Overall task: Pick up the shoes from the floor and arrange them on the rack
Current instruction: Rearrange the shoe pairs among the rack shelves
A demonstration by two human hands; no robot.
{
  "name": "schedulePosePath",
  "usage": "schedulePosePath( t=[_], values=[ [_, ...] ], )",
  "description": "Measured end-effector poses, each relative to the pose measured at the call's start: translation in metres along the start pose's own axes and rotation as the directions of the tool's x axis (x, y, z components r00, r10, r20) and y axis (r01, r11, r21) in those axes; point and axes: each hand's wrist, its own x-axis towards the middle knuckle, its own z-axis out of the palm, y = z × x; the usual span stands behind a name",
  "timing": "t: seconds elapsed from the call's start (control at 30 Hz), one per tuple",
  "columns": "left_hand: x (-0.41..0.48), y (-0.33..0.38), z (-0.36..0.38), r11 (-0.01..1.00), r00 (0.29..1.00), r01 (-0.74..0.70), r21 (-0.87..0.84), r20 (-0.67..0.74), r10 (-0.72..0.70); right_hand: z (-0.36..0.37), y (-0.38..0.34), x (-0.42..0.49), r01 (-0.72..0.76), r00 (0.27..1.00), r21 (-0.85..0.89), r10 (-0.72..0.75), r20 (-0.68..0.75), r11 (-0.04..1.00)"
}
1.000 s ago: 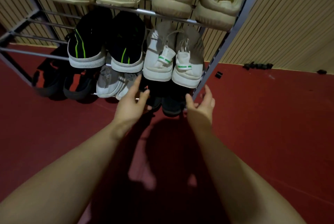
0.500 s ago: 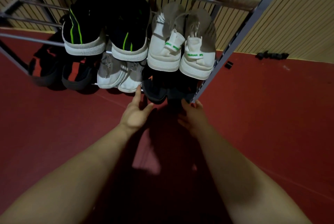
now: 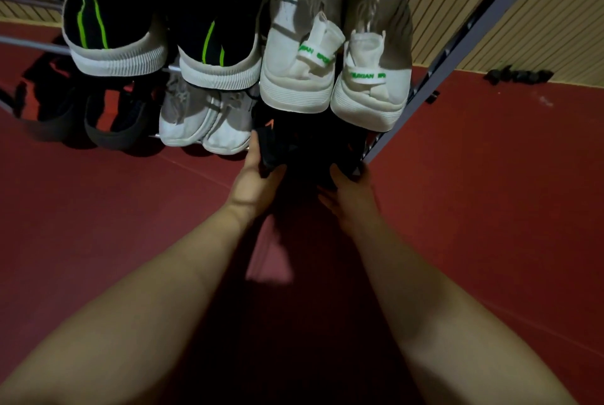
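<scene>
A pair of black shoes (image 3: 304, 139) sits at the right end of the rack's bottom level, heels towards me and mostly in shadow. My left hand (image 3: 258, 175) grips the heel of the left black shoe (image 3: 269, 151). My right hand (image 3: 346, 184) holds the heel of the right black shoe (image 3: 351, 156). Directly above them a white pair with green lettering (image 3: 330, 77) rests on the middle level. Beside it stands a black pair with green stripes (image 3: 163, 28).
The metal rack's right post (image 3: 457, 54) slants down to the red floor (image 3: 490, 192) beside my right hand. A light grey pair (image 3: 202, 120) and dark sandals (image 3: 75, 117) fill the bottom level to the left. Small black items (image 3: 519, 76) lie along the slatted wall.
Both hands reached forward under the white pair and closed on the heels of the black shoes. The camera has moved lower and closer to the rack.
</scene>
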Motion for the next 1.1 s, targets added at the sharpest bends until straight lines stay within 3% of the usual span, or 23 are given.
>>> schedulePosePath(
  t=[0.13,0.43,0.57,0.83,1.0,1.1],
  values=[
    [0.008,-0.004,0.006,0.988,0.999,0.049,-0.146,-0.010,-0.051,0.003,0.001,0.000,-0.019,1.000,0.057,0.018,0.022,0.998],
    [0.002,-0.002,-0.002,0.956,0.998,0.061,-0.286,0.037,-0.052,0.008,-0.020,-0.023,-0.068,0.998,0.293,0.063,0.026,0.954],
    [-0.001,0.007,-0.004,0.934,0.995,0.081,-0.348,0.074,-0.059,0.002,-0.031,-0.038,-0.155,0.984,0.400,0.108,0.138,0.903],
    [-0.024,0.009,-0.015,0.973,0.992,0.115,-0.198,-0.020,-0.121,-0.026,-0.027,-0.079,-0.078,0.989,0.307,0.036,0.141,0.949],
    [-0.045,0.019,-0.031,0.989,0.991,0.128,0.072,0.033,-0.131,-0.038,-0.020,-0.106,-0.075,0.988,0.327,0.027,0.150,0.942],
    [-0.061,0.027,-0.042,0.977,0.993,0.101,0.185,0.033,-0.109,-0.054,-0.019,-0.125,-0.058,0.985,0.192,0.025,0.168,0.980]
  ],
)
